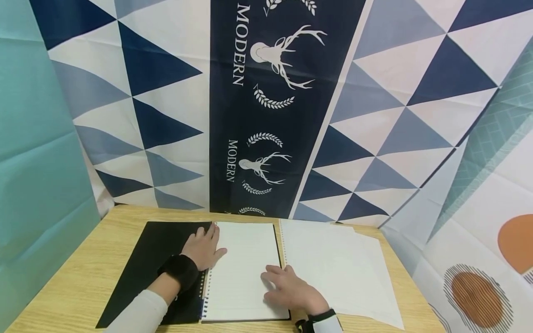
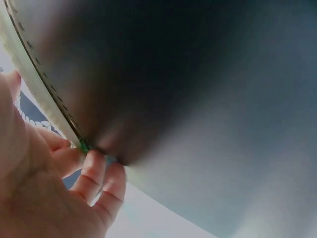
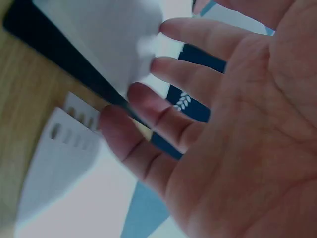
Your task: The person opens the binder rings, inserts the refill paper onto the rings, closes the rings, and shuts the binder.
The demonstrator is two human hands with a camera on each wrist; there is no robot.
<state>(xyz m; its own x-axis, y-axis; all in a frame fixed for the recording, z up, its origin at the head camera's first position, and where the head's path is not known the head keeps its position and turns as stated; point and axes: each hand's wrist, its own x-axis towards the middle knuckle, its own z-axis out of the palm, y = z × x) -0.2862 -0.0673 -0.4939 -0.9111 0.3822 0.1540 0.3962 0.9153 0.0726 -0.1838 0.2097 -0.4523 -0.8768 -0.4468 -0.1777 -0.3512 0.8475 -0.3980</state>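
A ring-bound notebook lies unfolded on the table, its black cover [image 1: 154,254] to the left and its lined white page [image 1: 243,268] to the right. My left hand [image 1: 203,249] rests across the upper binding, with the thumb reaching over the page. In the left wrist view its fingertips [image 2: 115,173] touch the dark cover beside the binding. Over the page's right edge lies my right hand [image 1: 291,291], fingers spread and slightly bent. Its fingertips [image 3: 119,126] are near the page edge and the loose sheets in the right wrist view; exact contact cannot be told.
Loose white sheets [image 1: 333,268] with punched holes overlap unevenly to the notebook's right. The wooden table [image 1: 66,282] meets a patterned cloth [image 1: 258,115] at the back. Teal cloth [image 1: 46,138] hangs on the left, and another printed cloth [image 1: 470,240] on the right.
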